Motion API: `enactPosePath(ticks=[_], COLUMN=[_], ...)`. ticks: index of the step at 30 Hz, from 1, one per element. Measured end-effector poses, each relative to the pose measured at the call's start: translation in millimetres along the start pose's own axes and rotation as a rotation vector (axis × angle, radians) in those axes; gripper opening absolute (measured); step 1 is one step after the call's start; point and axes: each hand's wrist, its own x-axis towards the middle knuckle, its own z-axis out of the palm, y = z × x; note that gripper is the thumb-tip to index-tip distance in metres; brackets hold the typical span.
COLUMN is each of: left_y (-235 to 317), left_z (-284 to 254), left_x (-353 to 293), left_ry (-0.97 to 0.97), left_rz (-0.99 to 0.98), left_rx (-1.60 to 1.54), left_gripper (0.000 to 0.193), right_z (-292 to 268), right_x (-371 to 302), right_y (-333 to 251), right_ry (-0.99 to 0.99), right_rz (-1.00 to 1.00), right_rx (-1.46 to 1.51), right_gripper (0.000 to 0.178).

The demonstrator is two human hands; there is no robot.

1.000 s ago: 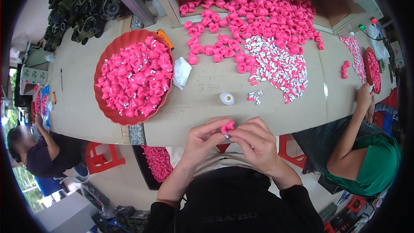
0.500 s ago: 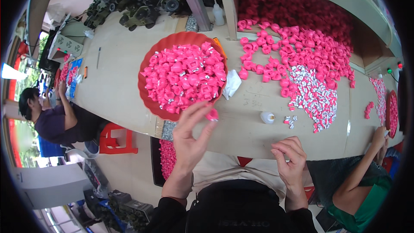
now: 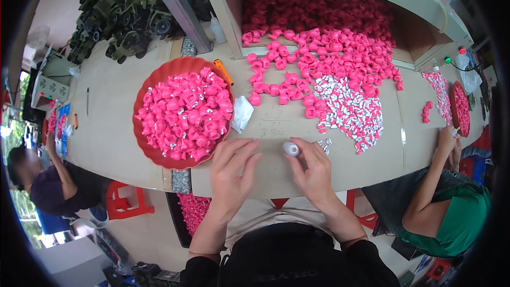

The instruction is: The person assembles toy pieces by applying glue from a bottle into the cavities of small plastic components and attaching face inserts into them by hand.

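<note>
Both my hands are over the near part of the table. My left hand (image 3: 230, 178) is beside a scalloped red bowl (image 3: 175, 65) heaped with hollow pink plastic pieces (image 3: 186, 109). Its fingers are apart, and nothing shows between them. A small white squeeze bottle (image 3: 290, 148), nozzle tilted toward me, is between the thumb and fingers of my right hand (image 3: 314, 175). Beyond that hand are a few loose small white-and-pink parts (image 3: 325, 144), partly hidden by its fingers. A crumpled white tissue (image 3: 242, 114) lies against the bowl's right side.
A pile of pink pieces (image 3: 340, 58) spills from an open shelf, with small white-and-pink parts (image 3: 350, 112) before it. Dark green toy vehicles (image 3: 125, 16) stand at far left. A person in green (image 3: 451, 218) works at right; another in dark clothing (image 3: 61, 191) sits at left.
The pink piece in my left hand is no longer seen there; its fingers have spread. My right hand has reached forward and closed around the bottle. The view has shifted rightward.
</note>
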Motion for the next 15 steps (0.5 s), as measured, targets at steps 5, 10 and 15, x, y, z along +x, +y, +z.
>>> enactPosePath(ticks=[5, 10, 15], left_y=[6, 16, 5], left_z=[45, 59, 58], left_x=[46, 55, 34], left_ry=[-0.131, -0.196, -0.087], left_rz=[0.012, -0.009, 0.129], left_rx=[0.066, 0.241, 0.43], left_gripper=[0.024, 0.027, 0.033], right_z=[-22, -37, -37], right_x=[-1, -26, -36], right_y=[-3, 7, 7], right_ry=[0.104, 0.165, 0.026], right_rz=[-0.155, 0.004, 0.086], right_rx=[0.013, 0.227, 0.334], right_gripper=[0.033, 0.028, 0.028])
